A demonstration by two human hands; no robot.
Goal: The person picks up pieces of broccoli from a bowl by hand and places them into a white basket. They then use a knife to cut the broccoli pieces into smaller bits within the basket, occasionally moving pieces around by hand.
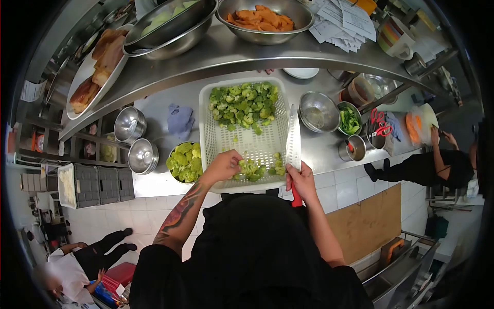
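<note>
Left of centre, heaped yellow-green florets (185, 162), just beside the white crate (257, 143). At lower centre, left hand (227, 166) half-curled at loose broccoli pieces (252, 171) inside the crate; pinching or merely touching, unclear. Upper centre, in the same crate, a larger broccoli heap (244, 103). Right of centre, right hand (302, 180) closed around a red-handled knife (293, 139), blade pointing upward.

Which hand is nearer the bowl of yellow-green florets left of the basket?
Left. The left hand is right of the bowl, over the basket; the right hand is farther, gripping the knife at the basket's right side.
</note>
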